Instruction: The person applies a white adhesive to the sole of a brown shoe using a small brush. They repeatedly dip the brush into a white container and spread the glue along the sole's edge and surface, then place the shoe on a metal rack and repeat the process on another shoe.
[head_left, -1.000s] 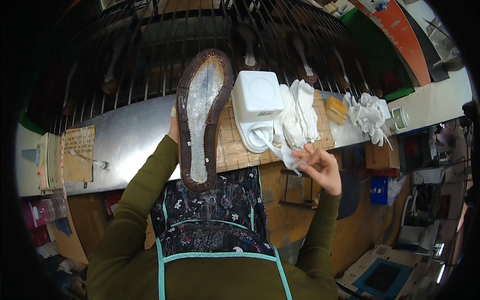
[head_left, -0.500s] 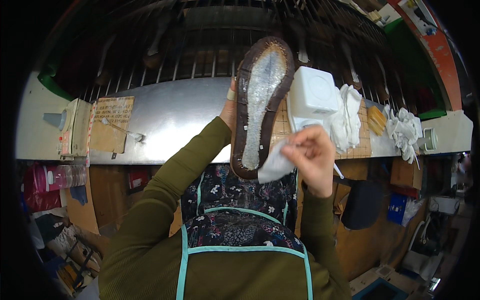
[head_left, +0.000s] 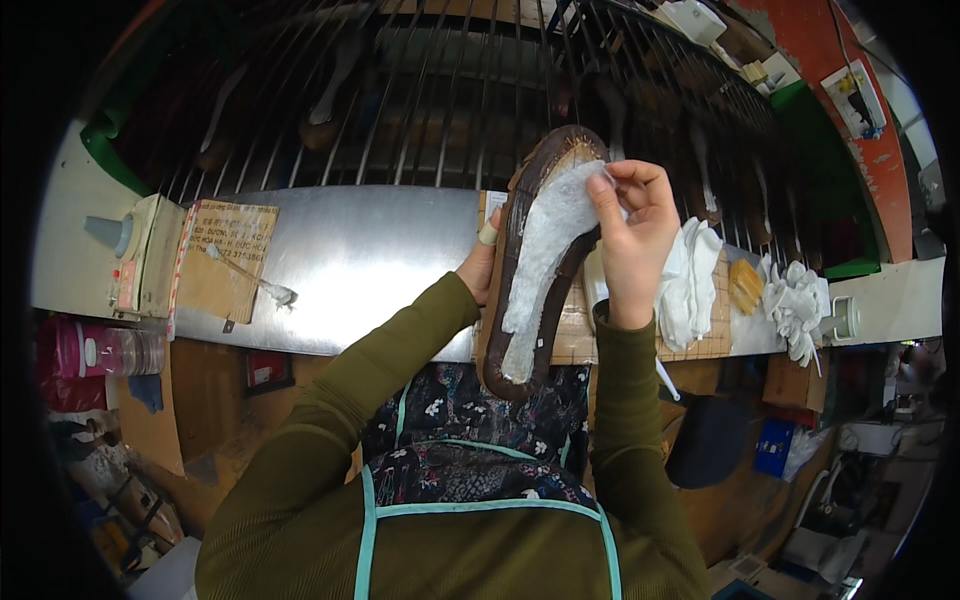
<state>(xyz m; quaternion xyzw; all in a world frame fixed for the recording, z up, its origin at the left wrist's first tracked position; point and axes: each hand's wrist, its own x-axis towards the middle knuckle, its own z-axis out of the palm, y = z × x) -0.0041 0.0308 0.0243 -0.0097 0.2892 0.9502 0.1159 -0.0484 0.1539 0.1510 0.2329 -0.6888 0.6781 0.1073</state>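
Observation:
A brown shoe [head_left: 506, 262] is held tilted above the bench edge with its underside facing me, toe end away. My left hand [head_left: 484, 262] is closed round its left side; a pale wrap shows on a finger, and the other fingers are hidden behind the shoe. A thin whitish, felt-like piece [head_left: 558, 217] lies along the middle of the underside, inside the brown rim. Between thumb and fingers, my right hand [head_left: 640, 228] pinches this piece at its upper right edge, near the toe end.
White gloves [head_left: 690, 285] lie right of the shoe, with a yellow block [head_left: 745, 287] and more gloves [head_left: 795, 300] beyond. At left, a brush [head_left: 262, 282] rests by cardboard [head_left: 222, 225] on the metal bench [head_left: 370, 260]. Behind runs a rack of metal bars [head_left: 440, 120].
My right hand has brought the whitish piece up from beside the heel end and laid it over the shoe's underside. The shoe appears lower in view.

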